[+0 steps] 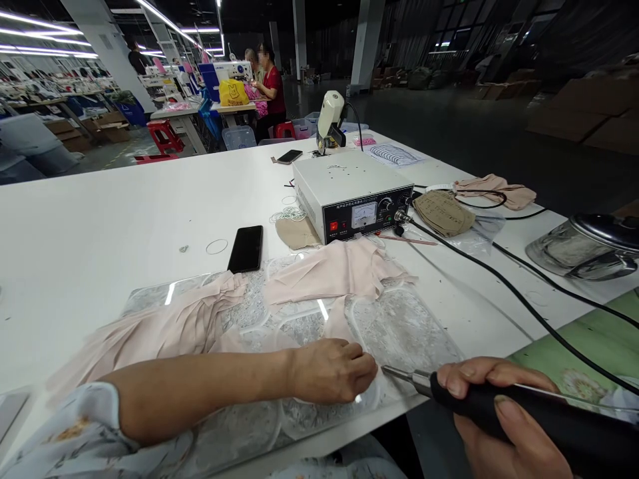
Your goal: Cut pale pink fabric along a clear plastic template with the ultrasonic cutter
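My left hand (335,371) is closed, palm down, over a clear template board (399,319). A narrow pale pink fabric piece (339,321) runs under the hand, its fingers bunched on it; the gripped end is hidden. Wrapped around the black handle of an ultrasonic handpiece (499,407) is my right hand (514,412). The handpiece's thin metal tip points left, just beside my left fingertips. A pile of pink fabric pieces (329,273) lies above my left hand, and a fanned stack of pink fabric (164,322) lies left of it, partly behind my forearm.
A generator box (359,183) with a dial and lit red switch stands behind the fabric. Its black cable (494,273) sweeps right. A phone (246,248), brown paper patterns (444,213) and a lidded clear pitcher (584,249) sit around. A person in red (272,90) sits farther back.
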Demonstrator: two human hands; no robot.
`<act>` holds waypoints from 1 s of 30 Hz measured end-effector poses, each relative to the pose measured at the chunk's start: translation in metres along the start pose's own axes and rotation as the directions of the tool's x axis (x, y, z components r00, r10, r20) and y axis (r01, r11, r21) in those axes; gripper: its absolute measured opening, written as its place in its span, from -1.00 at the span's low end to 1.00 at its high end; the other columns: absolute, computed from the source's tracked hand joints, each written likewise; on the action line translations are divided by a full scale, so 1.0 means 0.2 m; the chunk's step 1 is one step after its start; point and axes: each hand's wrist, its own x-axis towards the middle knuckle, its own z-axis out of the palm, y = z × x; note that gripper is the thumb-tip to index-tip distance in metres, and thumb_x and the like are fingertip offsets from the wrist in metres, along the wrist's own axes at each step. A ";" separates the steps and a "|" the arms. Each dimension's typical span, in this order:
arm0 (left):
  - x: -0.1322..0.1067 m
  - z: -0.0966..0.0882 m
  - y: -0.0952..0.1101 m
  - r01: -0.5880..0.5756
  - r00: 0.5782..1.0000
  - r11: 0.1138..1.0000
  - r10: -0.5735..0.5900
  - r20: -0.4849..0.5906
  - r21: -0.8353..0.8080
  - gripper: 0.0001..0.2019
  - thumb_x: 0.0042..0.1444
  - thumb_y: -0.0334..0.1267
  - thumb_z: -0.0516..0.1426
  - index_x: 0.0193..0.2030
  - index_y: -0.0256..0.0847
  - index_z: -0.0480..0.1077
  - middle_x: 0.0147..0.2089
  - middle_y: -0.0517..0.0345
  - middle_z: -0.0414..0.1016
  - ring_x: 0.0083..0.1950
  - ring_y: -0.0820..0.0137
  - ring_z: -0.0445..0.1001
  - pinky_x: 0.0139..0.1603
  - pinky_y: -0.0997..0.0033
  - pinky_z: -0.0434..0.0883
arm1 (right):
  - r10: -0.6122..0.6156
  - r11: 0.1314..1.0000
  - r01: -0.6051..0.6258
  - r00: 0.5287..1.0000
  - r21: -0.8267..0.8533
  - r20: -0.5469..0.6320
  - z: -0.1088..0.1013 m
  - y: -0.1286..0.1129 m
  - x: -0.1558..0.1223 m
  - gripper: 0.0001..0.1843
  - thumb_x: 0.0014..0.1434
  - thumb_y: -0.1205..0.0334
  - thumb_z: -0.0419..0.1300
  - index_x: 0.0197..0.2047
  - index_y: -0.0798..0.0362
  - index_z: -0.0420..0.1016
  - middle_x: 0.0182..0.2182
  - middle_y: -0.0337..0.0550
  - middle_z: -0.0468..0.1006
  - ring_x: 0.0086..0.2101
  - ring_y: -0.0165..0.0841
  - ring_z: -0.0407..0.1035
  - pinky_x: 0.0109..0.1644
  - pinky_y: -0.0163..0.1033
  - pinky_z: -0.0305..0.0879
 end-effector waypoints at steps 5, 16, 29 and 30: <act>-0.01 0.01 0.01 0.006 1.000 1.000 -0.006 -0.024 -0.004 -0.85 0.27 -0.50 0.07 -0.20 -0.45 0.48 -0.34 0.06 0.34 -0.40 0.46 0.32 -0.49 0.47 0.31 | 0.049 0.998 -0.047 0.997 0.034 -0.057 0.03 -0.04 -0.01 -0.83 0.03 0.17 0.30 -0.39 0.04 0.41 -0.52 -0.26 0.39 -0.57 -0.43 0.32 -0.48 -0.19 0.42; 0.00 0.00 0.00 0.012 1.000 1.000 -0.012 0.013 0.026 -0.82 0.32 -0.47 0.03 -0.21 -0.39 0.46 -0.33 0.05 0.36 -0.38 0.47 0.33 -0.51 0.47 0.30 | 0.028 1.000 -0.028 0.999 -0.003 0.039 -0.01 0.00 -0.03 -0.88 0.09 0.23 0.26 -0.37 0.02 0.38 -0.49 -0.24 0.42 -0.53 -0.40 0.36 -0.43 -0.15 0.49; 0.00 -0.05 0.00 0.035 0.998 0.999 -0.035 0.047 -0.004 -0.82 0.35 -0.42 0.02 -0.01 -0.46 0.36 -0.28 0.04 0.36 -0.37 0.43 0.34 -0.47 0.43 0.27 | -0.007 0.998 0.003 0.998 0.061 0.056 -0.01 0.02 -0.02 -0.93 0.15 0.24 0.23 -0.30 0.01 0.39 -0.46 -0.22 0.42 -0.52 -0.41 0.37 -0.38 -0.13 0.48; 0.00 -0.05 0.00 0.032 0.998 0.999 -0.032 0.063 0.000 -0.82 0.35 -0.43 0.02 0.01 -0.46 0.35 -0.28 0.03 0.36 -0.36 0.42 0.34 -0.47 0.43 0.27 | -0.016 0.998 0.012 0.998 0.062 0.062 0.00 0.03 -0.02 -0.92 0.14 0.24 0.23 -0.30 0.01 0.39 -0.46 -0.22 0.42 -0.52 -0.41 0.37 -0.38 -0.14 0.47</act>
